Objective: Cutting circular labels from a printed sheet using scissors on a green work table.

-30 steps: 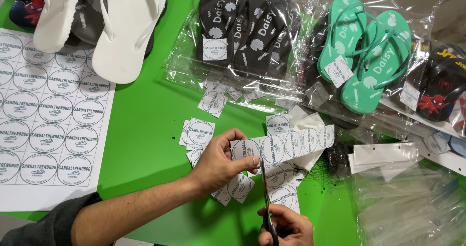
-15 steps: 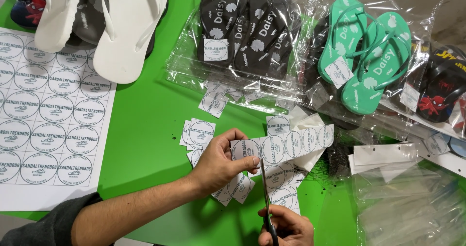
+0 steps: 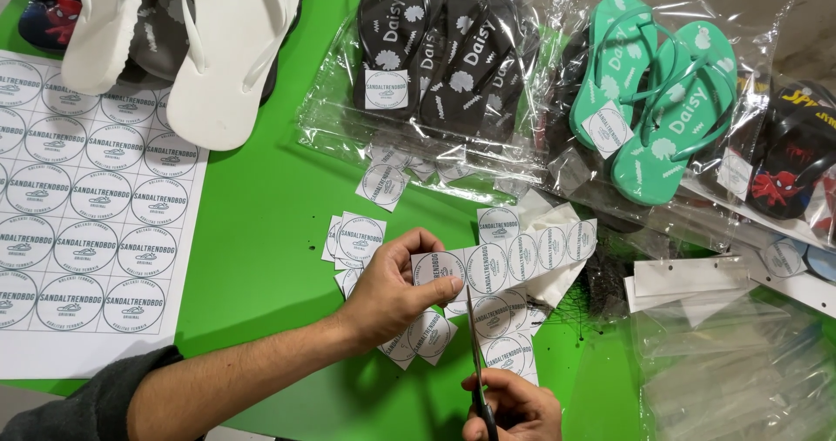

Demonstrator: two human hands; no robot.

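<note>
Green table (image 3: 261,197): work surface.
Label sheet (image 3: 78,206), left edge: uncut stock, cropped by the frame.
Bagged sandals (image 3: 453,49), top: partly blurred by glare.
Label strip (image 3: 514,254), centre: pinched taut in left hand (image 3: 392,289) for cutting.
Scissors (image 3: 475,354), lower centre: right hand (image 3: 514,410) fingers closed around handles, half out of frame.

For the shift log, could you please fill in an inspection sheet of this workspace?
Surface: green table top.
Job's things: strip of round paper labels; black-handled scissors cutting it.
Clutter: cut label squares, uncut label sheet, white flip-flops, bagged black flip-flops, bagged teal flip-flops, empty clear bags.
Grippers: left hand pinches the strip; right hand works the scissors.
Cables: nothing seen.
Surroundings: nothing seen.
</note>
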